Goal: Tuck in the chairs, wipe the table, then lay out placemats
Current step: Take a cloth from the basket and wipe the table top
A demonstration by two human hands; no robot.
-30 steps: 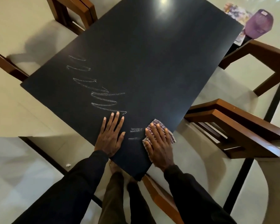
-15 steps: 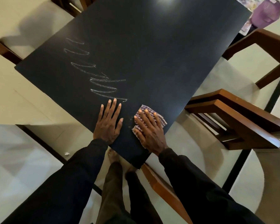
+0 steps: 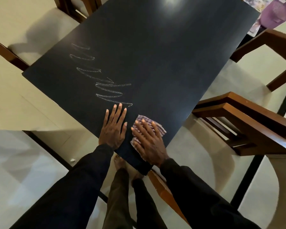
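A black rectangular table (image 3: 155, 55) fills the middle of the view, with white zigzag streaks (image 3: 106, 85) across its near left part. My left hand (image 3: 113, 128) lies flat on the tabletop near the near corner, fingers straight, fingertips just below the lowest streak. Right beside it my right hand (image 3: 147, 139) presses flat on a checkered cloth (image 3: 157, 125), whose edges show past the fingers and by the thumb.
Wooden chairs stand around the table: one at the right (image 3: 238, 123), one at the far right (image 3: 274, 58), one at the far left (image 3: 78, 7), one below the near corner (image 3: 163, 192). A purple basket (image 3: 276, 12) sits at the top right. My bare feet (image 3: 120, 162) stand on the tiled floor.
My right hand slid the cloth leftwards toward my left hand, wiping away the short streaks that lay between them. My left hand stayed flat on the table.
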